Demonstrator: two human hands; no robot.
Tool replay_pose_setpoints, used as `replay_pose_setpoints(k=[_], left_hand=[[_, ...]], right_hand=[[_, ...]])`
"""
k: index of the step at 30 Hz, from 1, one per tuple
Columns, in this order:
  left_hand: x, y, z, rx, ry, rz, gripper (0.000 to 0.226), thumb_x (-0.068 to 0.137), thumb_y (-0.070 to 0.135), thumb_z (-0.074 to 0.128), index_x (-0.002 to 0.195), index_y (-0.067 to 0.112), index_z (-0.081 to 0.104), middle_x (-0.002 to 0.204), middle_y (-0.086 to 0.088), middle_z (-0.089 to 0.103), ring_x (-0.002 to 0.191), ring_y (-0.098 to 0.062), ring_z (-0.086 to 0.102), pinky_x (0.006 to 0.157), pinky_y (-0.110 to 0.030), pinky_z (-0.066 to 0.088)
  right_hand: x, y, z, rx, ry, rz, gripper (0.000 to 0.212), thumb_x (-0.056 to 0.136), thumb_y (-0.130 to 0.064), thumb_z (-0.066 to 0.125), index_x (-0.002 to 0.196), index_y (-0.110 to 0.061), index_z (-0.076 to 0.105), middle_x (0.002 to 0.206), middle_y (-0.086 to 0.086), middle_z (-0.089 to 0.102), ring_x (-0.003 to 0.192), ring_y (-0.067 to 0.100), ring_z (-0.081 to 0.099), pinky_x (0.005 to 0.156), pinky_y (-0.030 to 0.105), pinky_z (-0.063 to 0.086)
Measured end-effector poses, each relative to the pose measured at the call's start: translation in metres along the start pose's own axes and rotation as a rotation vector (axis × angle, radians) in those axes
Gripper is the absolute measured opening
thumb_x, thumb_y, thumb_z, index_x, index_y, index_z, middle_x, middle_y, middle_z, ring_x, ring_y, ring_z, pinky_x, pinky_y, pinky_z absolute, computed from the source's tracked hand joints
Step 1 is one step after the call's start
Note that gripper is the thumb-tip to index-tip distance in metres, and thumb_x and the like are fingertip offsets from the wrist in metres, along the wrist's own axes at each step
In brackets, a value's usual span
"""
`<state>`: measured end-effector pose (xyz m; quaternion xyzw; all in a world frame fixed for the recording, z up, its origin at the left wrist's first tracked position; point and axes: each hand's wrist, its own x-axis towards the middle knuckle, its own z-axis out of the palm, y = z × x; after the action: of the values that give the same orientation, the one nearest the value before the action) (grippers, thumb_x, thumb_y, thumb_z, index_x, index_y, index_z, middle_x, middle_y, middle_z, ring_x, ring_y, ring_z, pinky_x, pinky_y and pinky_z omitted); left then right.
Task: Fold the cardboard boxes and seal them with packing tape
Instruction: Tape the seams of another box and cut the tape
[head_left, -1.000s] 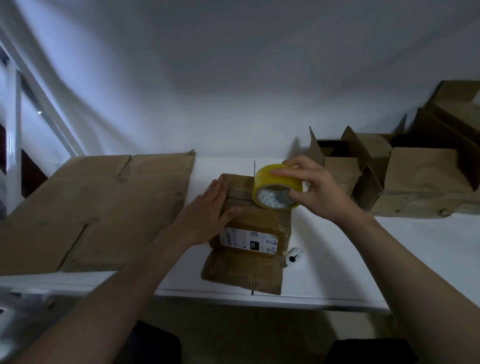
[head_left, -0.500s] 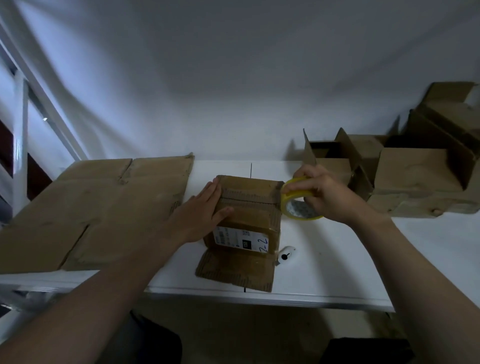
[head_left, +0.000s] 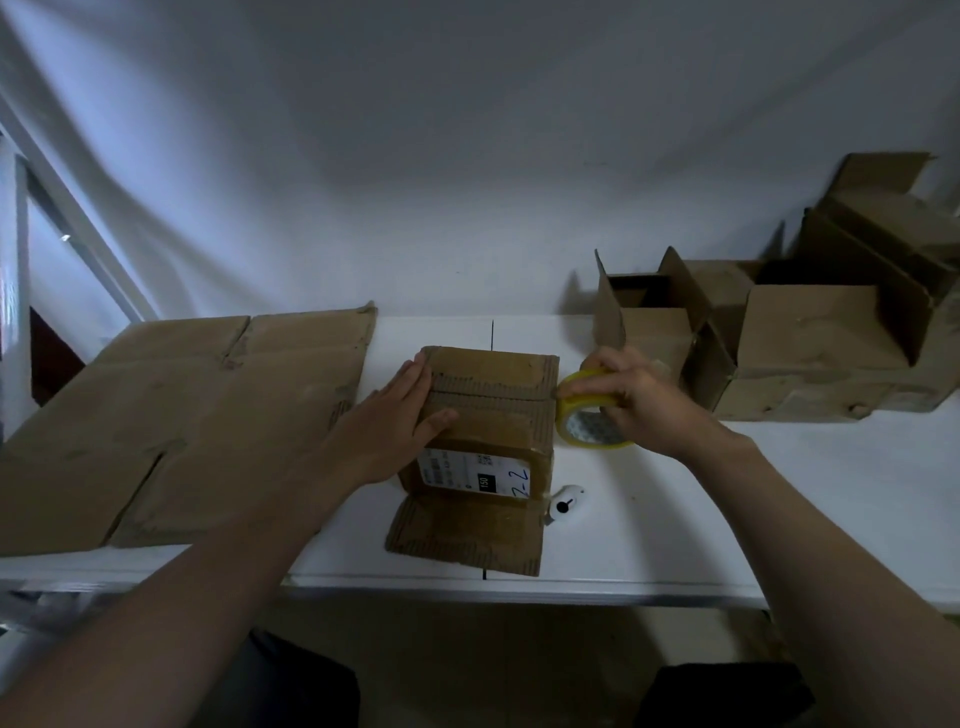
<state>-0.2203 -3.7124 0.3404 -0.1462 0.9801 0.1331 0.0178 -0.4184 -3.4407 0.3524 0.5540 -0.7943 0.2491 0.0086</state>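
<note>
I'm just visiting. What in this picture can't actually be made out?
Head view, dim:
The label on the middle box: print too small to read.
The tape roll: loose end hidden by the right hand gripping it.
The seam by the left hand: taped or not, unclear.
The small white object beside the box: too small to identify.
The open boxes at right: insides dark, farthest cut by the frame edge.

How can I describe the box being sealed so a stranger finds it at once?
Look at the white table: flattened cardboard lies at its left, open boxes stand at its right. The box stands between them. Only it has closed top flaps and a white label on its front; the left hand rests on it, the right hand holds a tape roll beside it.
</note>
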Motion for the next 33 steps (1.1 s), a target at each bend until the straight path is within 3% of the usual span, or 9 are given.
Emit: replay_pose_setpoints(k=[5, 9, 12, 14, 19, 24, 28, 31, 33], left_hand=[[0.005, -0.006, 0.000, -0.055, 0.039, 0.039, 0.100, 0.084, 0.080, 0.013, 0.161, 0.017, -0.004, 0.165, 0.011, -0.018, 0.146, 0.002, -0.011, 0.124, -0.042, 0.012], [0.023, -0.025, -0.013, 0.043, 0.108, 0.070, 0.113, 0.078, 0.090, 0.003, 0.161, 0.014, 0.015, 0.169, 0.005, 0.001, 0.155, -0.014, -0.004, 0.122, -0.050, 0.016], [0.038, -0.028, -0.025, 0.194, 0.158, 0.038, 0.096, 0.087, 0.077, 0.005, 0.154, 0.018, 0.039, 0.166, -0.001, 0.024, 0.156, -0.028, 0.004, 0.121, -0.054, 0.021], [0.039, -0.017, -0.024, 0.230, 0.165, 0.027, 0.089, 0.090, 0.074, 0.004, 0.150, 0.020, 0.044, 0.164, -0.002, 0.030, 0.155, -0.028, 0.006, 0.122, -0.056, 0.018], [0.021, 0.046, -0.002, 0.159, 0.017, 0.134, 0.088, 0.094, 0.073, 0.018, 0.159, 0.015, 0.023, 0.168, -0.003, 0.012, 0.156, -0.020, 0.006, 0.125, -0.052, 0.007], [0.026, 0.055, 0.003, 0.131, -0.001, 0.224, 0.072, 0.103, 0.053, 0.040, 0.160, 0.015, 0.020, 0.169, 0.002, 0.009, 0.155, -0.012, 0.004, 0.126, -0.049, 0.003], [0.030, 0.037, -0.003, 0.078, -0.009, 0.268, 0.062, 0.106, 0.042, 0.040, 0.160, 0.019, 0.021, 0.169, 0.008, 0.011, 0.154, -0.006, 0.004, 0.125, -0.049, -0.001], [0.029, 0.022, -0.005, 0.096, 0.028, 0.291, 0.054, 0.108, 0.035, 0.035, 0.160, 0.027, 0.024, 0.167, 0.015, 0.014, 0.154, -0.006, 0.005, 0.123, -0.055, -0.001], [0.026, 0.011, -0.003, 0.099, 0.080, 0.293, 0.051, 0.109, 0.030, 0.034, 0.159, 0.033, 0.026, 0.165, 0.019, 0.018, 0.155, -0.009, 0.007, 0.124, -0.056, 0.006]], right_hand=[[-0.003, 0.002, 0.009, 0.038, -0.026, 0.022, 0.058, 0.084, 0.007, 0.066, 0.123, -0.036, 0.072, 0.118, -0.005, 0.050, 0.113, 0.024, 0.050, 0.094, 0.043, 0.047], [0.002, -0.007, 0.018, 0.062, -0.044, 0.036, 0.053, 0.091, 0.000, 0.064, 0.131, -0.034, 0.066, 0.118, -0.004, 0.045, 0.110, 0.018, 0.051, 0.092, 0.029, 0.045], [0.010, -0.021, 0.031, 0.003, 0.002, 0.054, 0.045, 0.097, -0.016, 0.065, 0.140, -0.027, 0.060, 0.118, 0.000, 0.044, 0.108, 0.023, 0.051, 0.093, 0.027, 0.040], [0.015, -0.030, 0.039, -0.020, 0.030, 0.078, 0.045, 0.097, -0.019, 0.064, 0.142, -0.026, 0.058, 0.118, 0.004, 0.044, 0.109, 0.026, 0.050, 0.093, 0.029, 0.039], [0.020, -0.034, 0.042, -0.017, 0.020, 0.082, 0.046, 0.097, -0.017, 0.063, 0.142, -0.026, 0.057, 0.115, 0.002, 0.041, 0.109, 0.025, 0.049, 0.096, 0.031, 0.041], [0.017, -0.034, 0.037, 0.047, -0.022, 0.137, 0.052, 0.097, -0.020, 0.065, 0.147, -0.029, 0.053, 0.116, -0.004, 0.039, 0.106, 0.017, 0.050, 0.090, 0.018, 0.034], [0.017, -0.043, 0.032, 0.014, -0.024, 0.159, 0.056, 0.094, -0.035, 0.066, 0.147, -0.035, 0.050, 0.109, -0.008, 0.041, 0.098, 0.012, 0.048, 0.081, 0.017, 0.032], [0.019, -0.056, 0.032, -0.095, -0.008, 0.091, 0.059, 0.088, -0.058, 0.066, 0.143, -0.042, 0.052, 0.114, -0.009, 0.052, 0.105, 0.015, 0.055, 0.080, 0.027, 0.041], [0.022, -0.065, 0.035, -0.153, -0.011, 0.070, 0.065, 0.083, -0.074, 0.055, 0.139, -0.042, 0.055, 0.119, -0.008, 0.058, 0.106, 0.016, 0.057, 0.081, 0.033, 0.049]])
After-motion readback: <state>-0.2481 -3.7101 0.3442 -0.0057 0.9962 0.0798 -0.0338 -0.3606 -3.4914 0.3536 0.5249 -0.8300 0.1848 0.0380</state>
